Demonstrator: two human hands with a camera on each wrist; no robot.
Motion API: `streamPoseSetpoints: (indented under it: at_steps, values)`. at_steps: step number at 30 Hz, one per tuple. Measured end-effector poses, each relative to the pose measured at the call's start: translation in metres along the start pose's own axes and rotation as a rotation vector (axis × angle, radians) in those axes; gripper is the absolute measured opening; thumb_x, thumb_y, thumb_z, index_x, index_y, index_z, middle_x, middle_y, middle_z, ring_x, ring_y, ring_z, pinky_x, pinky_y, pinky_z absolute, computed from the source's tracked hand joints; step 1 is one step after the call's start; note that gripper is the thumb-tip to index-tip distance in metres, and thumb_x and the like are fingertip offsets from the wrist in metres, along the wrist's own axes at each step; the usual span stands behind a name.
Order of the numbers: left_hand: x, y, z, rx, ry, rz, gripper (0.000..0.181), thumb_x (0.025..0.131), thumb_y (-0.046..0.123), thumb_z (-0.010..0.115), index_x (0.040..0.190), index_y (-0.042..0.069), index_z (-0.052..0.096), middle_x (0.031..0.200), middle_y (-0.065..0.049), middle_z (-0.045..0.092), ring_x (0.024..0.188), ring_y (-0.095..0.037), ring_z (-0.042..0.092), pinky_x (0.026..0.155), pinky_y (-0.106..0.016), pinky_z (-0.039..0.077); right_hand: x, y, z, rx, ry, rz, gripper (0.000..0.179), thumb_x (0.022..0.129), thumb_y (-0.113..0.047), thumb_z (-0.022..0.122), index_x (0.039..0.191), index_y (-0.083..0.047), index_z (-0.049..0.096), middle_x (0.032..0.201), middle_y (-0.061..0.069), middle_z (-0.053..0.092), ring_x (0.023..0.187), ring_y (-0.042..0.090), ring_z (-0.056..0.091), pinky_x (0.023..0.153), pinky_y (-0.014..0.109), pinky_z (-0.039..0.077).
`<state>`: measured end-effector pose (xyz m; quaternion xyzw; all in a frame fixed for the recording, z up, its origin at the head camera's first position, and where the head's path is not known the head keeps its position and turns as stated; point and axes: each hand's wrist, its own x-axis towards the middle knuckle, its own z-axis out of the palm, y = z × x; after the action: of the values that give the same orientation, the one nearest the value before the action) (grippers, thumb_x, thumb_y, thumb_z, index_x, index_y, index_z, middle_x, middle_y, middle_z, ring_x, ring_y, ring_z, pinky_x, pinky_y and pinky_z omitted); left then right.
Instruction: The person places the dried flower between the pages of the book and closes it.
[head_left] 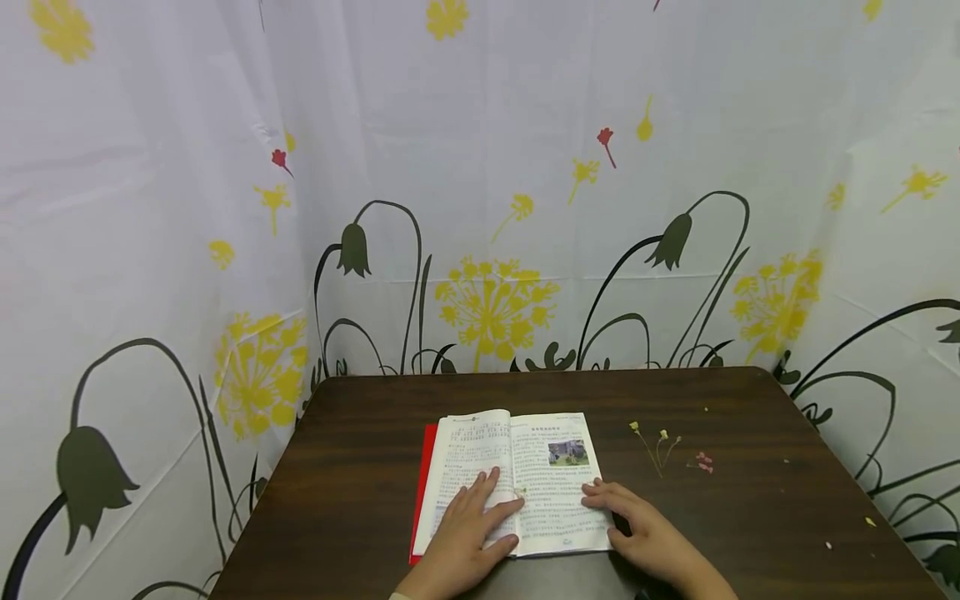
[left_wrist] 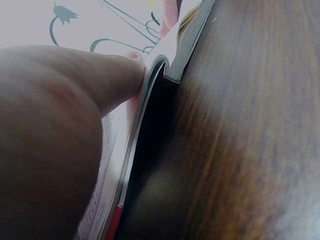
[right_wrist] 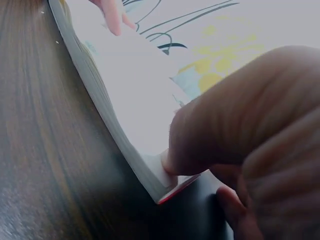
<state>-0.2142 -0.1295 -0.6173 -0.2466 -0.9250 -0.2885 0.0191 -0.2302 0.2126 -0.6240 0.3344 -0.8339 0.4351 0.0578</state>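
Note:
An open book point(head_left: 551, 500) with printed pages and a small colour picture lies on the dark wooden table, a red cover edge point(head_left: 424, 475) showing on its left. My left hand point(head_left: 471, 533) rests with spread fingers on the left page; its thumb point(left_wrist: 120, 75) lies by the lower edge near the gutter. A small pale flower-like piece point(head_left: 521, 492) sits in the gutter beside the left fingertips. My right hand point(head_left: 637, 525) rests at the right page's outer edge, fingertips on the paper. In the right wrist view its thumb point(right_wrist: 187, 145) touches the page near the lower corner.
Thin stems with small yellow flowers point(head_left: 656, 446) lie on the table point(head_left: 360, 467) right of the book, with a pink flower sprig point(head_left: 703, 462) beside them. Small petal bits point(head_left: 870, 522) are scattered farther right. A white flower-patterned curtain point(head_left: 480, 167) hangs behind the table.

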Motion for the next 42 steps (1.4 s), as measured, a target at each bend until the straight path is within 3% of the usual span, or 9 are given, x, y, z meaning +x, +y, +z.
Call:
streamPoseSetpoints:
  at_steps: [9,12,16,20,23,28,33,36,42]
  values:
    - [0.0,0.002,0.0,0.015,0.007,0.004,0.046,0.105,0.049,0.067,0.15,0.042,0.063,0.178,-0.013,0.036,0.165,-0.042,0.033,0.125,-0.074,0.029,0.005,0.001,0.011,-0.136,0.126,0.013,0.044,0.088,0.009,0.081,0.113,-0.028,0.077,0.133,0.002,0.076,0.13,0.035,0.068,0.116,0.013,0.044]
    - [0.0,0.002,-0.001,0.013,0.001,-0.001,0.046,0.105,0.049,0.068,0.15,0.041,0.063,0.178,-0.013,0.036,0.166,-0.042,0.032,0.126,-0.074,0.028,0.007,0.003,0.015,-0.202,0.184,0.012,0.049,0.085,0.007,0.085,0.113,-0.032,0.075,0.137,0.008,0.071,0.129,0.036,0.065,0.11,0.027,0.051]
    - [0.001,0.002,-0.002,0.019,0.001,0.0,0.046,0.104,0.048,0.068,0.15,0.041,0.064,0.178,-0.014,0.036,0.165,-0.042,0.032,0.127,-0.073,0.029,0.01,0.0,0.021,-0.196,0.263,0.088,0.04,0.093,-0.01,0.085,0.126,-0.029,0.073,0.15,0.019,0.059,0.136,0.037,0.054,0.105,0.05,0.04]
    - [0.001,0.003,-0.004,0.015,-0.012,-0.009,0.047,0.105,0.048,0.067,0.151,0.04,0.064,0.178,-0.014,0.036,0.165,-0.042,0.032,0.127,-0.073,0.029,0.015,-0.013,0.025,-0.009,0.354,0.304,0.029,0.105,-0.028,0.074,0.134,-0.025,0.07,0.133,0.007,0.07,0.106,0.017,0.068,0.088,0.036,0.051]
    - [0.001,0.004,-0.005,0.011,-0.025,-0.017,0.048,0.104,0.049,0.067,0.151,0.04,0.063,0.178,-0.013,0.035,0.165,-0.042,0.031,0.127,-0.074,0.029,0.02,-0.025,0.029,0.216,0.45,0.39,0.039,0.104,-0.017,0.075,0.141,-0.015,0.062,0.138,0.006,0.068,0.083,0.006,0.07,0.067,0.024,0.057]
    - [0.002,0.002,-0.003,0.021,-0.017,-0.009,0.048,0.104,0.049,0.067,0.151,0.04,0.063,0.178,-0.013,0.035,0.165,-0.041,0.032,0.126,-0.073,0.03,0.027,-0.038,0.037,0.486,0.516,0.472,0.074,0.096,0.0,0.08,0.158,-0.002,0.04,0.162,0.024,0.045,0.095,0.012,0.075,0.075,0.026,0.064]
    - [0.001,0.002,-0.004,0.015,-0.011,-0.003,0.047,0.104,0.05,0.067,0.151,0.041,0.064,0.178,-0.013,0.036,0.165,-0.042,0.032,0.125,-0.074,0.03,0.03,-0.043,0.042,0.662,0.479,0.657,0.045,0.098,-0.012,0.081,0.132,0.005,0.059,0.108,0.022,0.077,0.073,0.016,0.074,0.062,0.031,0.063]
    - [0.001,0.002,-0.005,-0.011,-0.003,-0.005,0.048,0.104,0.048,0.068,0.151,0.04,0.063,0.178,-0.013,0.036,0.165,-0.043,0.032,0.125,-0.075,0.029,0.03,-0.043,0.042,0.725,0.443,0.66,0.032,0.102,-0.021,0.078,0.113,0.006,0.063,0.087,0.012,0.076,0.061,0.017,0.069,0.054,0.03,0.06]
    - [0.002,0.003,-0.005,-0.05,0.011,-0.014,0.051,0.103,0.046,0.072,0.152,0.035,0.063,0.176,-0.014,0.038,0.164,-0.045,0.033,0.126,-0.075,0.028,0.028,-0.046,0.044,0.765,0.393,0.577,0.035,0.111,-0.027,0.065,0.106,0.008,0.063,0.086,0.004,0.071,0.063,0.016,0.065,0.056,0.03,0.06]
